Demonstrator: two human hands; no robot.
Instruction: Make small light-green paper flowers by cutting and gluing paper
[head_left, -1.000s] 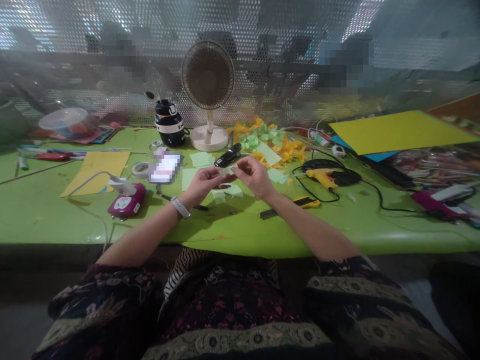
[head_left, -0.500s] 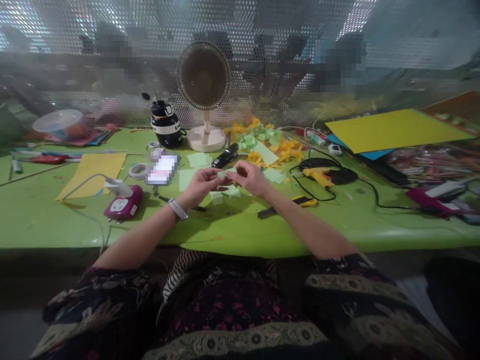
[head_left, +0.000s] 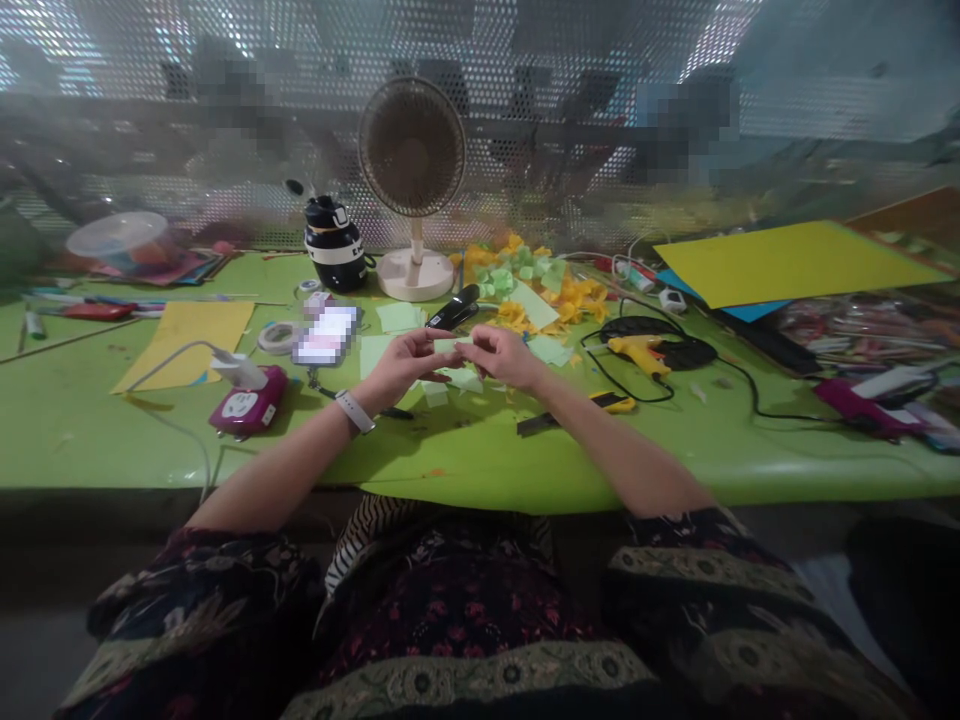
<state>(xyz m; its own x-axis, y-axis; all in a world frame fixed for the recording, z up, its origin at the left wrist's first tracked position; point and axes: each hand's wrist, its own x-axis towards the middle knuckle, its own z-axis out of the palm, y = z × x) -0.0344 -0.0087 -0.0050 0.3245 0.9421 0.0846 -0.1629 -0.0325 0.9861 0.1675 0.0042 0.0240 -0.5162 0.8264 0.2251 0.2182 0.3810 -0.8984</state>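
My left hand (head_left: 403,362) and my right hand (head_left: 501,356) meet above the green table (head_left: 480,450), both pinching a small pale green paper piece (head_left: 451,344) held between them. A white watch sits on my left wrist (head_left: 350,410). Under the hands lie more pale green paper squares (head_left: 459,380). Behind them a black stapler (head_left: 454,309) rests beside a heap of yellow and green folded paper bits (head_left: 541,282).
A small fan (head_left: 412,180) and a black mug (head_left: 335,258) stand at the back. A magenta device with a white cable (head_left: 247,402) lies left, a yellow glue gun (head_left: 639,350) and yellow knife (head_left: 613,402) right. Yellow card (head_left: 787,260) lies far right.
The hands have stayed together on the paper piece, shifting only slightly as the fingers work it. Nothing else on the table has moved.
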